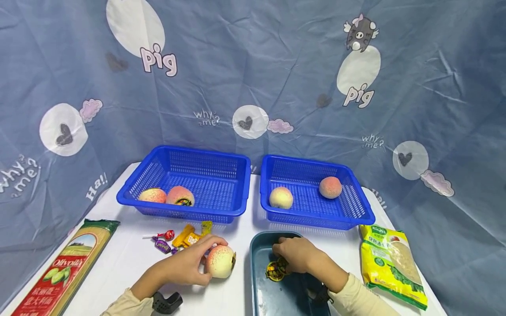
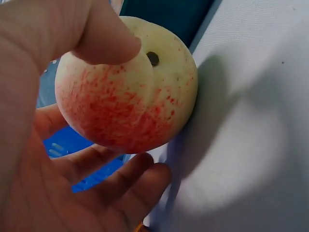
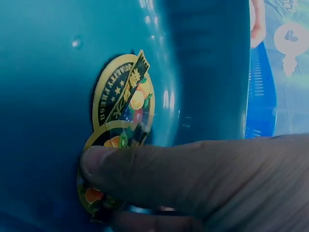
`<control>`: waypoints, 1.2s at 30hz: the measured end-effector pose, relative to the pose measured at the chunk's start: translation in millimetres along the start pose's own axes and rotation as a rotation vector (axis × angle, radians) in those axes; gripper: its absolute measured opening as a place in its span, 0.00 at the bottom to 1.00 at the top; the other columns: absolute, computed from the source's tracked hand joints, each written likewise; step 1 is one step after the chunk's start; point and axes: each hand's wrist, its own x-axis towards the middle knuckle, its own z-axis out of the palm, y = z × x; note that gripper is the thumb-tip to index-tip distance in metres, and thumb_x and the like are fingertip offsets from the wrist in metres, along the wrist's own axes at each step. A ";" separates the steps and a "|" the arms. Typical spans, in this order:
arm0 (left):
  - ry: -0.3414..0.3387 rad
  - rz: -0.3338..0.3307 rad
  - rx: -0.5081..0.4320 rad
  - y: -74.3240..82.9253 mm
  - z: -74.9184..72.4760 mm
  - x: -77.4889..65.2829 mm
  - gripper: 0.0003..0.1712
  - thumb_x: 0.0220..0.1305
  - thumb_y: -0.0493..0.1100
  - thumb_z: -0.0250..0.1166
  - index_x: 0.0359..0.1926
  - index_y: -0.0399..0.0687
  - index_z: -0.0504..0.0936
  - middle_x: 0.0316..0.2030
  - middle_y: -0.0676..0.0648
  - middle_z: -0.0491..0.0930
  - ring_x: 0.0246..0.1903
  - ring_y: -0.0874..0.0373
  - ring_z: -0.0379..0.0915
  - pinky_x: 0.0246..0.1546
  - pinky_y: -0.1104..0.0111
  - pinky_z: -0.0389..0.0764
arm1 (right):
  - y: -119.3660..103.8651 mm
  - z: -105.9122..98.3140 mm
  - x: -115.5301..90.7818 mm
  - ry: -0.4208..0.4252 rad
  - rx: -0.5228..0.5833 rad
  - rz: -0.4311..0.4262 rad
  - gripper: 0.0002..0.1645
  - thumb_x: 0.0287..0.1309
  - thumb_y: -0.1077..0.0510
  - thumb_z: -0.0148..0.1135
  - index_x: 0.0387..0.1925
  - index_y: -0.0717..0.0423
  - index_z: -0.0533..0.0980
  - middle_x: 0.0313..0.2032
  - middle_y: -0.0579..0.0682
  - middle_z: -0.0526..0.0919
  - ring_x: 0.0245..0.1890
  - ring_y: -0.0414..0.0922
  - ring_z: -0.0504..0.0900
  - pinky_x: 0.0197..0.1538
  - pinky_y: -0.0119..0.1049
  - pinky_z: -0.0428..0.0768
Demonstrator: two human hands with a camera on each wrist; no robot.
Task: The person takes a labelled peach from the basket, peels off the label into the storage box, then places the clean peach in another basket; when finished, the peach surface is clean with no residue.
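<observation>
My left hand (image 1: 183,267) grips a pale yellow peach with red speckles (image 1: 219,263), the thumb on the near side and fingers around the far side. A dark sticker shows on its right side in the head view, and a small dark hole (image 2: 152,59) in the left wrist view. Inside a teal tray (image 1: 264,296), my right hand (image 1: 298,255) pinches a round gold-and-black fruit sticker (image 3: 112,139), thumb on its face. Another such sticker, with a banner across it (image 3: 115,94), lies on the tray bottom and is partly overlapped by the first.
Behind stand two blue baskets, left (image 1: 233,215) and right (image 1: 312,221), each holding two peaches. Wrapped candies (image 1: 183,236) and a red lollipop (image 1: 169,235) lie left of the tray. A pasta pack (image 1: 59,274) is far left, a yellow Knorr bag (image 1: 389,259) far right.
</observation>
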 end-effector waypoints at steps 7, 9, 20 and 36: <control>0.031 0.000 0.083 8.3 4.2 5.0 0.38 0.49 0.48 0.82 0.60 0.59 0.72 0.54 0.50 0.68 0.46 0.58 0.73 0.42 0.67 0.82 | 4.7 -6.6 -1.3 -0.080 0.127 -0.002 0.24 0.38 0.59 0.84 0.27 0.45 0.73 0.25 0.37 0.70 0.23 0.36 0.70 0.26 0.35 0.74; 0.051 0.001 0.142 10.1 3.9 5.2 0.38 0.49 0.50 0.81 0.60 0.61 0.73 0.52 0.52 0.68 0.43 0.60 0.73 0.39 0.68 0.81 | 9.0 -9.5 -3.2 -0.102 0.239 0.001 0.23 0.41 0.61 0.83 0.30 0.47 0.73 0.24 0.38 0.72 0.24 0.35 0.69 0.26 0.33 0.73; 0.082 -0.022 0.052 4.0 4.5 4.9 0.41 0.45 0.31 0.69 0.64 0.53 0.72 0.56 0.49 0.70 0.46 0.56 0.74 0.43 0.67 0.82 | 37.2 -18.2 -14.5 0.062 0.838 -0.214 0.08 0.65 0.71 0.61 0.37 0.55 0.76 0.32 0.45 0.79 0.31 0.36 0.74 0.34 0.30 0.75; 0.050 0.020 -0.071 -1.8 7.5 3.0 0.39 0.55 0.28 0.67 0.69 0.51 0.72 0.64 0.43 0.70 0.53 0.55 0.74 0.42 0.64 0.84 | -24.8 -40.0 36.5 0.001 1.123 -0.323 0.04 0.72 0.66 0.57 0.43 0.55 0.75 0.36 0.44 0.80 0.33 0.35 0.77 0.36 0.30 0.79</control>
